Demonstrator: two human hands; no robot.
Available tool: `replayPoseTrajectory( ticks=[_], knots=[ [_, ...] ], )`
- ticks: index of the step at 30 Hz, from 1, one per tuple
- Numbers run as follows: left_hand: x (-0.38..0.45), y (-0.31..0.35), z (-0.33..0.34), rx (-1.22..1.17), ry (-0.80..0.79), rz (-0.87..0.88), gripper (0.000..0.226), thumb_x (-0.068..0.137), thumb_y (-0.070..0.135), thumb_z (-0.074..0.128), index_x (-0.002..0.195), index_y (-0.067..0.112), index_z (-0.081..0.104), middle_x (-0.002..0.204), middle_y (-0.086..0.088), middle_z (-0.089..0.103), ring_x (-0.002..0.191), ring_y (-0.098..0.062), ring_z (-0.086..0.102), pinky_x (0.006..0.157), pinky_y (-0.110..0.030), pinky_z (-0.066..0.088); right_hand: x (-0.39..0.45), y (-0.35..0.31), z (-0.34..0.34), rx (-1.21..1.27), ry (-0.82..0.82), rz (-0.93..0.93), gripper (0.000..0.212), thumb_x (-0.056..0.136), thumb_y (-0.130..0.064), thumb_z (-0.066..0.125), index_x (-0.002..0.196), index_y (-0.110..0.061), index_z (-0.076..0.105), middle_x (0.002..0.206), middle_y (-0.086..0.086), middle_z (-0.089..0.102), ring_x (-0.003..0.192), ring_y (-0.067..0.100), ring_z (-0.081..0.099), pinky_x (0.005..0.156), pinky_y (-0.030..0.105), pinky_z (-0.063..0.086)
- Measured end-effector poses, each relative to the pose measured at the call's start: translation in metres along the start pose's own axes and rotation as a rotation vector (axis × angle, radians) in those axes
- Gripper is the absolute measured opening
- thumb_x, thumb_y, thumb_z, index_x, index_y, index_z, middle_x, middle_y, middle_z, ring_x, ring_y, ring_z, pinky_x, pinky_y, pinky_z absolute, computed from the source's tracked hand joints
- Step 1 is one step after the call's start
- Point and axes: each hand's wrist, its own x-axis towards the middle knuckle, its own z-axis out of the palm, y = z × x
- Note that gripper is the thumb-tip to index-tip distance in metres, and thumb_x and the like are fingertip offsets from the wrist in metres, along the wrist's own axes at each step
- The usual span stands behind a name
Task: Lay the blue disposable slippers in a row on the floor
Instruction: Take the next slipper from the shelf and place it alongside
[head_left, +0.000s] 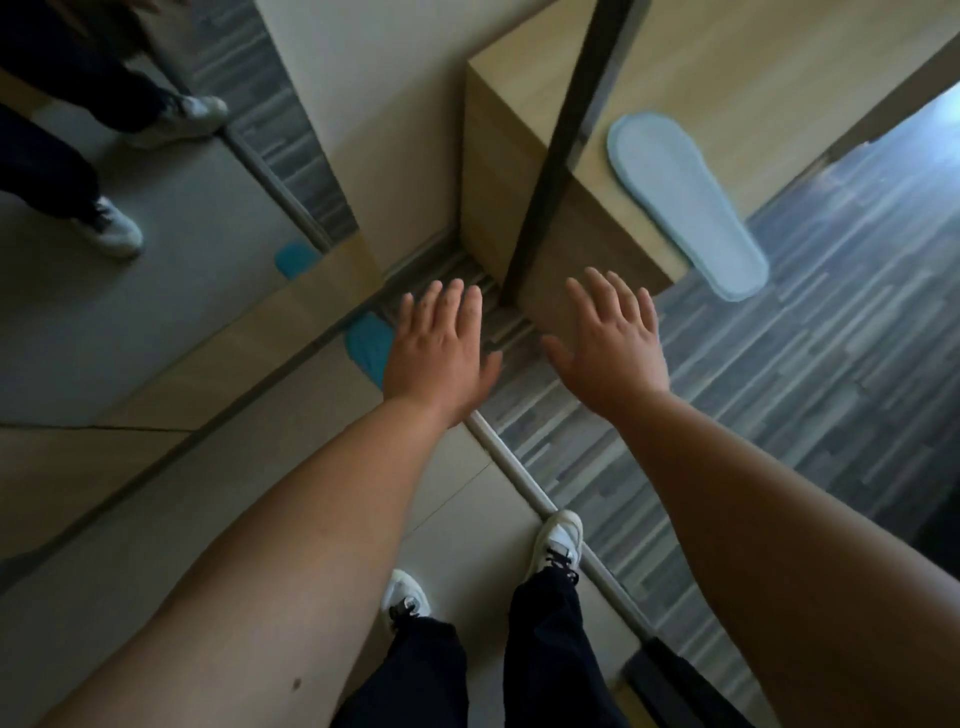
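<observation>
One pale blue slipper (683, 200) lies sole-up against the side of a wooden cabinet (498, 208), its toe reaching the grey striped floor (779, 364). A brighter blue piece (369, 345), possibly another slipper, peeks out on the floor just left of my left hand, mostly hidden. My left hand (441, 348) and my right hand (613, 343) are stretched forward, palms down, fingers spread, holding nothing. Both hover near the cabinet's lower corner, apart from the pale slipper.
A mirror (130, 286) on the left reflects legs, white shoes and a blue patch (296, 258). A dark vertical bar (566, 145) runs down the cabinet. A metal threshold strip (519, 478) divides beige tile from striped floor. My white shoes (556, 540) stand below.
</observation>
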Motion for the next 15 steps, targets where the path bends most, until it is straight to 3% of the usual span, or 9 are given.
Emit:
replayPoseTrajectory(
  ticks=[4, 9, 15],
  knots=[
    [0.034, 0.059, -0.025, -0.035, 0.025, 0.063, 0.073, 0.094, 0.049, 0.038, 0.151, 0.011, 0.014, 0.160, -0.011, 0.019, 0.149, -0.029, 0.013, 0.121, -0.048, 0.007, 0.008, 0.057, -0.030, 0.008, 0.067, 0.067, 0.071, 0.094, -0.054, 0.045, 0.152, -0.017, 0.025, 0.159, 0.009, 0.025, 0.148, 0.029, 0.015, 0.122, 0.049, 0.006],
    [0.075, 0.122, -0.035, -0.097, 0.079, 0.120, 0.071, 0.093, 0.046, 0.042, 0.150, 0.010, 0.021, 0.158, -0.011, 0.025, 0.147, -0.028, 0.019, 0.121, -0.047, 0.012, 0.025, 0.115, -0.045, -0.003, 0.055, 0.092, 0.069, 0.096, -0.052, 0.043, 0.151, -0.017, 0.024, 0.160, 0.009, 0.023, 0.148, 0.029, 0.015, 0.121, 0.047, 0.007],
    [0.117, 0.163, -0.022, -0.184, 0.074, 0.090, 0.066, 0.095, 0.041, 0.046, 0.148, 0.007, 0.024, 0.154, -0.014, 0.031, 0.144, -0.029, 0.026, 0.118, -0.043, 0.025, 0.055, 0.164, -0.046, 0.029, 0.038, 0.099, 0.063, 0.096, -0.049, 0.045, 0.147, -0.015, 0.031, 0.157, 0.011, 0.029, 0.145, 0.031, 0.024, 0.118, 0.046, 0.014]
  ],
)
